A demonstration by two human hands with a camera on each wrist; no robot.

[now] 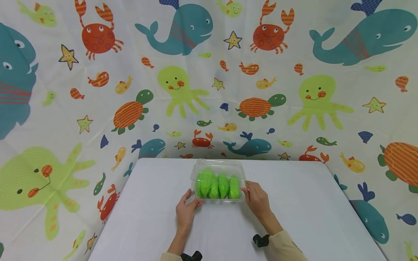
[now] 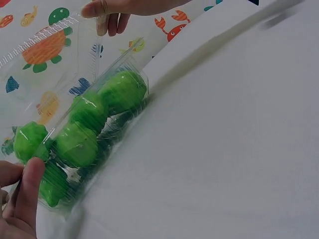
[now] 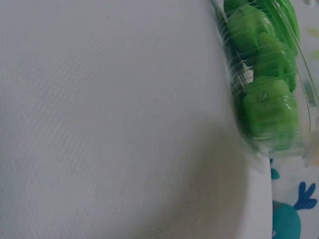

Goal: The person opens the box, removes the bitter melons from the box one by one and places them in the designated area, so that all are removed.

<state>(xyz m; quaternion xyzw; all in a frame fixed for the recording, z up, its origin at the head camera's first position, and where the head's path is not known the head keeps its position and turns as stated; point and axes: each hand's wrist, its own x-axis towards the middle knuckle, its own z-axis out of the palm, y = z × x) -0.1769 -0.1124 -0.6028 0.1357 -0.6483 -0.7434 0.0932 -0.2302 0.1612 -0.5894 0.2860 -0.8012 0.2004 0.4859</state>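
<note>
White, flat tabletop [image 1: 310,206] with a clear, rectangular, ribbed plastic box [image 1: 218,200] at its far middle.
The box, on or just above the table, is probably light, slick and easily dented; its stiffer rim corners should offer the best hold. The left hand [image 1: 187,213] pinches the left front edge between thumb and fingers; the right hand [image 1: 258,201] pinches the right edge. Glossy, bright-green, elongated pieces [image 1: 223,185] inside may slide if tilted.

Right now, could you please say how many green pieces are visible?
5, inside the clear container: in the head view, four green pieces side by side and a fifth piece partly hidden at the left end; more may be hidden.
</note>
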